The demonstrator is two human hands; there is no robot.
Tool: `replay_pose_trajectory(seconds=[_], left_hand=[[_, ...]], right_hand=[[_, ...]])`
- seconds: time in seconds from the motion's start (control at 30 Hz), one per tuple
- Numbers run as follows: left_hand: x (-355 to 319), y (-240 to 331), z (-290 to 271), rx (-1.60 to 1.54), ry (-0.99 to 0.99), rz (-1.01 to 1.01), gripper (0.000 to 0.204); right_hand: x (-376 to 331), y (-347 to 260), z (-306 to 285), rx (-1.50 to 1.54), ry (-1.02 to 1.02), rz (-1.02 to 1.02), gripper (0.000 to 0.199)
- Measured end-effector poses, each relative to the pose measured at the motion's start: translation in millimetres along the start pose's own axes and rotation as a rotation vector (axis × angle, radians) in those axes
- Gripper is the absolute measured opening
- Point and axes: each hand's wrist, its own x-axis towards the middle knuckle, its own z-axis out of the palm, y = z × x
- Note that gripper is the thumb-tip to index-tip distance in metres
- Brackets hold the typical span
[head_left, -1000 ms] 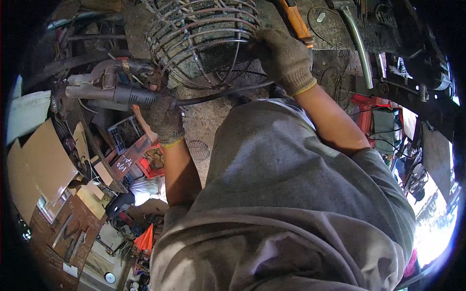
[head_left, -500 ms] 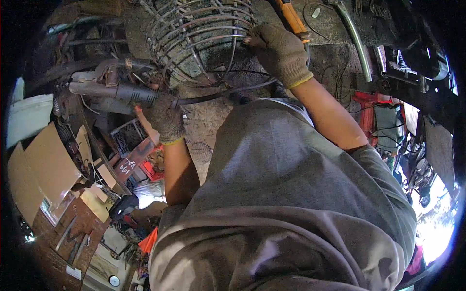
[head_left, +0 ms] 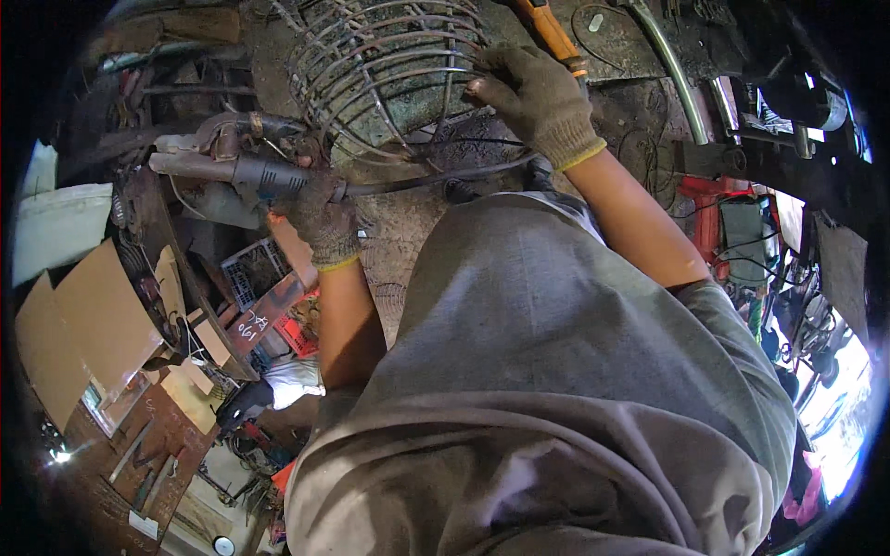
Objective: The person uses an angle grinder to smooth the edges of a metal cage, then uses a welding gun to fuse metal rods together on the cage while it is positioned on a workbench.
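Observation:
In a brown knit glove, my left hand (head_left: 324,208) is closed around the rear of a grey angle grinder (head_left: 264,176), whose head points left. From the tool's back end a black power cord (head_left: 417,183) runs right, in front of my knees. Ahead lies a round cage of bent metal rods (head_left: 385,69), ribs crossing curved bars. At the cage's right edge is my gloved right hand (head_left: 545,102), its thumb held apart from the fingers, no bar visibly gripped. The fingertips come up against the rod ends; whether they touch is hard to see.
An orange-handled tool (head_left: 553,35) lies beyond my right hand, with a curved metal tube (head_left: 669,69) further right. Cardboard sheets (head_left: 97,334), a brown board with hand tools (head_left: 139,463) and a red crate (head_left: 297,335) stand at left. A red stand (head_left: 702,218) is at right.
The grinder and my left hand have shifted slightly right. My right thumb has dropped away from the cage's bar, and that hand has moved a little right and down.

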Motion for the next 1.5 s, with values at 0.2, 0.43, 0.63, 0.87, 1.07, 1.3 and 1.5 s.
replay_pose_trajectory(seconds=[0.2,0.43,0.63,0.87,1.07,1.3,1.5], left_hand=[[-1.7,-25.9,-55.3,0.449,-0.026,0.225,0.048],[-9.7,-7.3,-10.3,0.296,0.012,0.219,0.035],[-1.9,-19.6,-48.2,0.558,-0.066,0.21,0.031],[-8.0,22.1,-58.6,-0.444,-0.268,-0.349,0.053],[-68.2,71.6,18.7,0.477,-0.278,0.294,0.042],[-78.8,78.6,150.5,1.356,-0.242,0.457,0.043],[-110.2,90.3,255.3,1.112,-0.629,0.625,0.032]], right_hand=[[7.6,-5.5,0.9,-0.044,-0.006,-0.023,0.047],[10.6,-5.2,14.7,-0.183,0.077,-0.058,0.045],[15.2,-2.4,12.8,-0.113,0.024,-0.061,0.046],[-19.5,-18.9,-7.6,0.06,0.127,-0.061,0.053],[-39.7,-75.8,-45.7,0.466,-0.081,-0.354,0.061],[-24.2,-113.7,-91.0,0.448,-0.051,-0.389,0.06],[-7.7,-56.6,-141.5,0.355,-0.039,0.08,0.039]])
